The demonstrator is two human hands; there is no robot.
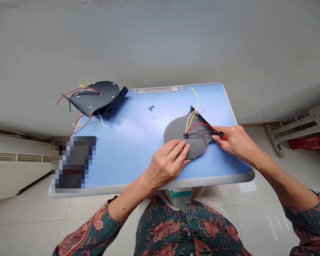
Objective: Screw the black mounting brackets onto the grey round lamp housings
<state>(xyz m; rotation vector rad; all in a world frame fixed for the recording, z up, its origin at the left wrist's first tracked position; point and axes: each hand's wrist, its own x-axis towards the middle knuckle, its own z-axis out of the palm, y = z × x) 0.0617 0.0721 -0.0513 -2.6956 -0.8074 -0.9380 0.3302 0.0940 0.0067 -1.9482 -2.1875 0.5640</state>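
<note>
A flat dark grey, rounded metal part (176,131) lies on the blue table, with a black flanged edge on its right. Yellow, white, red, black and brown wires come out of a grommet (186,135) near its middle. My left hand (171,160) grips the plate's near edge, fingertips on top close to the grommet. At the plate's right corner, my right hand (226,137) is closed around a small red-and-black tool (222,136), beside the flange and the red wire. The tool's far end is hard to make out.
A similar dark assembly (104,94) with screws and loose wires stands at the table's back left. Small screws (150,107) lie behind the middle of the blue table (122,153). A blurred dark object (76,161) lies at the front left. A wall stands behind the table.
</note>
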